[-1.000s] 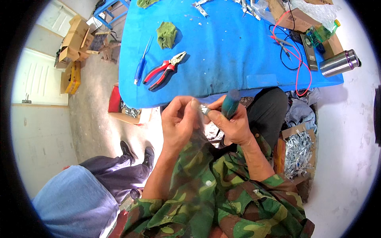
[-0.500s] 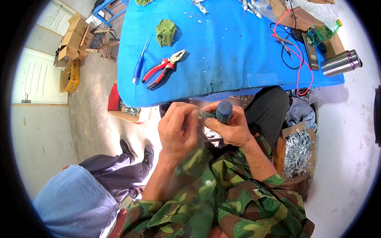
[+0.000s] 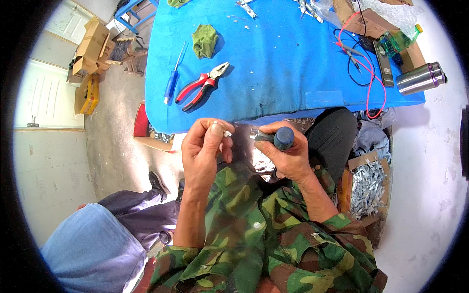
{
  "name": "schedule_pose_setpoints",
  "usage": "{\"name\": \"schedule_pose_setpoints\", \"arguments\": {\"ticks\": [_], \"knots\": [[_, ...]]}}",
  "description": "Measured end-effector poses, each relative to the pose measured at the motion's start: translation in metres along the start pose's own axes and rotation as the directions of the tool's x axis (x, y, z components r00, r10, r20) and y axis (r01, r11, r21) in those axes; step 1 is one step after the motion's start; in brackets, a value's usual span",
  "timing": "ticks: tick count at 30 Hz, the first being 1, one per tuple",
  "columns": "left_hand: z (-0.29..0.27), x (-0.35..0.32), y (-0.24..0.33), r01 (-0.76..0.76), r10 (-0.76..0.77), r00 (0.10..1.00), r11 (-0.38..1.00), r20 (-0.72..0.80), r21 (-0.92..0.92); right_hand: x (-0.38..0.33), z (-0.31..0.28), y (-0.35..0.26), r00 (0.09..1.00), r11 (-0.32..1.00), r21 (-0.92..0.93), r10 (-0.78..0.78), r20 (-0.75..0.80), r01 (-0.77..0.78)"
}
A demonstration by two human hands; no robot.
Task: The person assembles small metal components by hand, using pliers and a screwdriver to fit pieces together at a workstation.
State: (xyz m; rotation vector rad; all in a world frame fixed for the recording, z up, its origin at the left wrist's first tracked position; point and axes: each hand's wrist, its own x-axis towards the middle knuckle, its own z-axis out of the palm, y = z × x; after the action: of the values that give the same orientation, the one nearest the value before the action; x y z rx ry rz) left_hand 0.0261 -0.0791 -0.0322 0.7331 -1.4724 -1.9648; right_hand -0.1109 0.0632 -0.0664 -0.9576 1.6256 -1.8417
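In front of the table's near edge, my left hand [image 3: 201, 152] pinches a small white piece [image 3: 227, 133] between thumb and fingers. My right hand [image 3: 293, 157] is closed round a tool with a thick dark blue handle [image 3: 284, 138], its rounded end facing up. A small greyish, shiny piece [image 3: 255, 134] pokes out by the right thumb and forefinger; its kind is not clear. A gap separates the two hands. On the blue table cover [image 3: 273, 73] beyond them lie red-and-black pliers [image 3: 202, 87] and a blue-handled screwdriver [image 3: 172, 80].
A green cloth [image 3: 204, 41] lies behind the pliers. At right are red and black test leads [image 3: 364, 66], a steel flask [image 3: 421, 78] and a green bottle [image 3: 393, 43]. A box of metal strips [image 3: 367, 188] stands below. Another person's legs [image 3: 141, 210] are at left.
My hands have moved apart: the left went leftward with the white piece now showing in its fingers, and the right shifted slightly right with the blue-handled tool.
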Motion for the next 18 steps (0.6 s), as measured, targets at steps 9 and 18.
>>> {"name": "schedule_pose_setpoints", "arguments": {"ticks": [9,18], "knots": [[-0.003,0.000,-0.017,0.223,-0.239,0.971,0.934,-0.025,-0.278,0.000,0.005,0.004,0.995,0.989,0.120,0.092,-0.038,-0.087],[-0.002,-0.003,-0.032,0.243,-0.255,0.967,0.909,0.010,-0.340,0.001,0.006,0.009,0.974,0.952,0.218,0.226,-0.030,-0.215]]}}
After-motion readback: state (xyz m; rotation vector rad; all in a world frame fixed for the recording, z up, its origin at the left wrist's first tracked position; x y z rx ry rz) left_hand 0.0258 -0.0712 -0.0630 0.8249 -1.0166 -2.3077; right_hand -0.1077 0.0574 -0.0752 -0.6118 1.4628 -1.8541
